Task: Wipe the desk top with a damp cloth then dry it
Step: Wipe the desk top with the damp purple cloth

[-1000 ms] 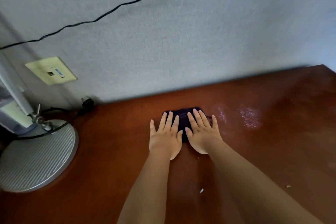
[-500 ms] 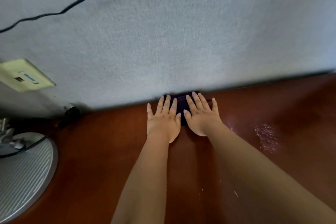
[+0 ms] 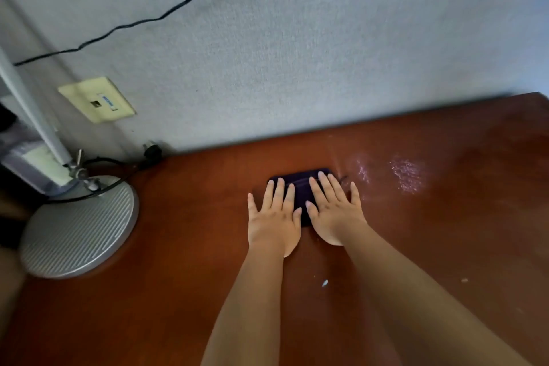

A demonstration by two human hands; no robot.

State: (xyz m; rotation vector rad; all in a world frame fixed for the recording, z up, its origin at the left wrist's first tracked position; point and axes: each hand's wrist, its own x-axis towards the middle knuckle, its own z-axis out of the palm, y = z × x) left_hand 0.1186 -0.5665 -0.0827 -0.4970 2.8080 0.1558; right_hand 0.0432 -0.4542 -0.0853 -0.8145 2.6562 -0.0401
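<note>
We press both flat, straight-fingered hands, left (image 3: pixel 274 218) and right (image 3: pixel 334 211), on the dark cloth (image 3: pixel 300 187) mid-desk (image 3: pixel 445 246). Pushing leftward could snag the lamp base (image 3: pixel 80 226) cord.

From my feed the back of the view is a pale grey-blue textured wall (image 3: pixel 297 53), with a black cable (image 3: pixel 166 13) strung diagonally across it. There's a cream wall plate (image 3: pixel 96 99) low on the left. Near it sits a silver lamp's round ribbed base (image 3: pixel 78 226), its pole (image 3: pixel 32 116) leaning up out of view. Light looks soft, daylight-ish.
</note>
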